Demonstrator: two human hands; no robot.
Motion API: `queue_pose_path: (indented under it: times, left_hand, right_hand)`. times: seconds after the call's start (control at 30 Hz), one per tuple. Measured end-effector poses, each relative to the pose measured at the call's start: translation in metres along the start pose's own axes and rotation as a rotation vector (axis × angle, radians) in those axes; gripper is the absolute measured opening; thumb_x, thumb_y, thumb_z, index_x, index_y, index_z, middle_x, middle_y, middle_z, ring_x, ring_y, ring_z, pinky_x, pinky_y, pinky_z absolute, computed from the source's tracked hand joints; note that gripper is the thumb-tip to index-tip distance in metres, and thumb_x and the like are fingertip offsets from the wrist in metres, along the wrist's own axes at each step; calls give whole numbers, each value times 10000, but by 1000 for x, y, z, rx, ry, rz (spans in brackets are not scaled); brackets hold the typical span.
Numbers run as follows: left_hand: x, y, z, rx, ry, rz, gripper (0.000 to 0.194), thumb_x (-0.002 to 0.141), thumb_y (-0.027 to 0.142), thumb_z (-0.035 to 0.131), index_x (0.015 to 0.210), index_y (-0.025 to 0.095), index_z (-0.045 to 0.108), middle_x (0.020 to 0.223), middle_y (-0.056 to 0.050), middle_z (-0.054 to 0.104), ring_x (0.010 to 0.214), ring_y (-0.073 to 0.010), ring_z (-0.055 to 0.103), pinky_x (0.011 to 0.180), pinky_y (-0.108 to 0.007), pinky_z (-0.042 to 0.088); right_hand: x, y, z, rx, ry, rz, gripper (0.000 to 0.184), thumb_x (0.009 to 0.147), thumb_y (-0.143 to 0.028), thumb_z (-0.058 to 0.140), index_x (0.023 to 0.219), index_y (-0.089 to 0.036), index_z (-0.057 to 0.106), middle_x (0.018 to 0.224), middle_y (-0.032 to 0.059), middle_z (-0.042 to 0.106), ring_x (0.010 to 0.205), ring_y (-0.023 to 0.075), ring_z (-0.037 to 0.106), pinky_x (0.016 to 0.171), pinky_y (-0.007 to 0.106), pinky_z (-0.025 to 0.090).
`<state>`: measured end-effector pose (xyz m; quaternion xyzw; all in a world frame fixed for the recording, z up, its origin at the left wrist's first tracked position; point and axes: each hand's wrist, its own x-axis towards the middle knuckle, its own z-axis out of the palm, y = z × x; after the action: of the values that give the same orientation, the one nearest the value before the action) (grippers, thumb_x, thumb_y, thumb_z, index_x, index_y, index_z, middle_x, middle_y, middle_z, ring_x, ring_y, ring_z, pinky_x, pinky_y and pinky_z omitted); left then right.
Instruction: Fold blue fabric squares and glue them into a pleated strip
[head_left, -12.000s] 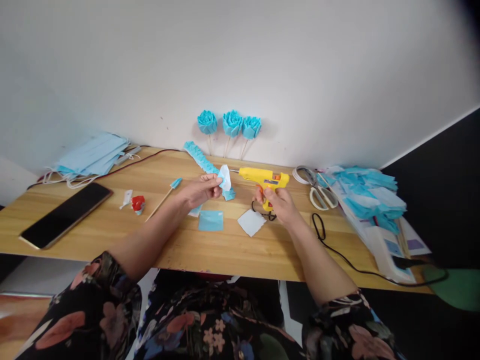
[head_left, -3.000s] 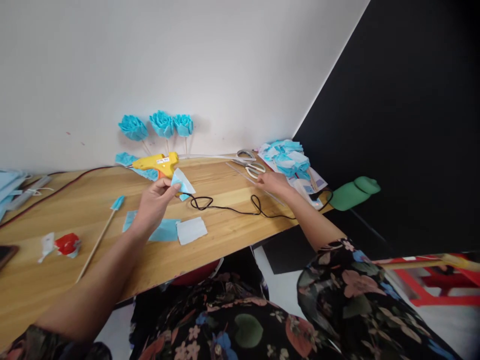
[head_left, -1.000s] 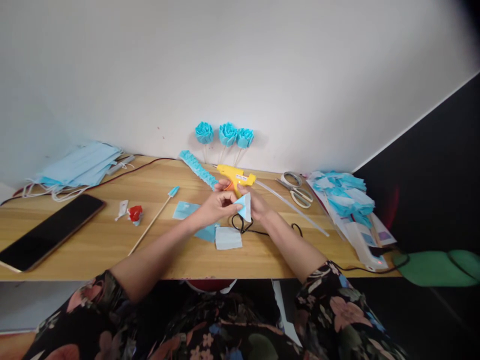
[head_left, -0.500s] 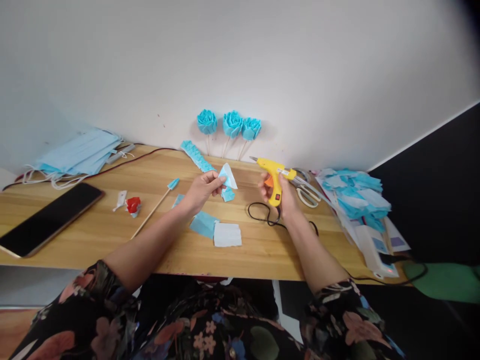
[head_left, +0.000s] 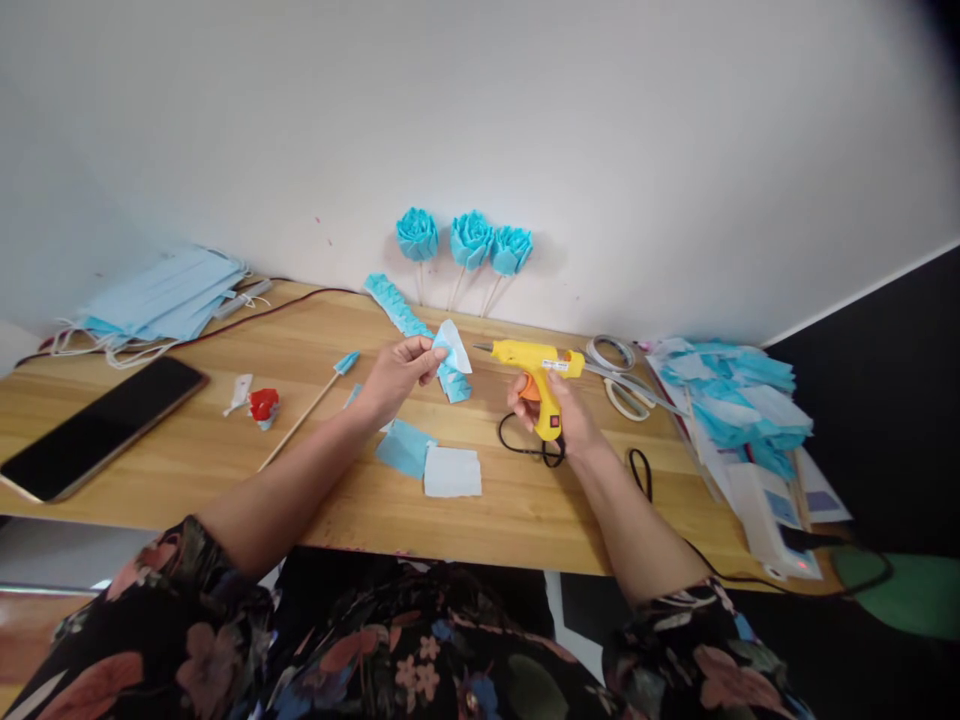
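My left hand (head_left: pixel 401 378) pinches a folded piece of pale blue fabric (head_left: pixel 451 347) between thumb and fingers. Wrapped round the handle of a yellow glue gun (head_left: pixel 534 358) is my right hand (head_left: pixel 568 408), with fingers at its orange trigger. The nozzle points left at the fabric piece, a small gap apart. Behind the left hand lies a strip of overlapping blue petals (head_left: pixel 397 305), partly covered by the held piece. Nearer me rest a blue fabric square (head_left: pixel 406 447) and a white fabric square (head_left: pixel 452 471). A wooden stick with a blue tip (head_left: pixel 311 406) lies left of my forearm.
Three blue fabric flowers (head_left: pixel 471 240) on sticks lean against the wall. Face masks (head_left: pixel 161 300), a phone (head_left: pixel 105 425) and a red-wrapped item (head_left: pixel 264 405) are at left. Scissors (head_left: pixel 628 398), blue fabric pieces (head_left: pixel 739 395) and a power strip (head_left: pixel 769 520) are at right; a black cord loops nearby.
The glue gun has tipped to nearly level, its nozzle lower and closer to the fabric piece. In my left hand the piece has turned slightly. The whole view has shifted a little.
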<state>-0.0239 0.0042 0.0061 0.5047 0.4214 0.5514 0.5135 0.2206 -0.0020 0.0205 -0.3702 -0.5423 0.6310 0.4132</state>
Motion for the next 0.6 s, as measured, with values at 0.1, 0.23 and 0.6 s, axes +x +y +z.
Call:
queue_pose_path:
  times: [0.1,0.23,0.6]
  left_hand:
    - [1,-1,0,2,-1,1,369,737,512,776,654,202,594,578,30,507,546,-104,415,572,-278,347]
    - [0,-1,1,-20,-2,-3,370,723,499,790,654,189,598,586,29,518,546,-95,417,568,-271,349]
    - [1,-2,0,-6,-4,10,385,719,525,797,677,186,619,583,29,520,545,-97,420,570,-274,353]
  right_hand:
    - [-1,2,-1,-32,-15,10,548,779,-748,597,757,-203,652,726,55,656,536,121,486,401,232,389]
    - [-1,3,-1,-85,-31,11,543,801,-731,604,773,-194,678,714,52,658,536,112,493,425,222,407]
    - [-1,-1,2,-174,-28,-29,548,777,-734,631,738,-188,656,656,33,641,515,102,487,439,218,425]
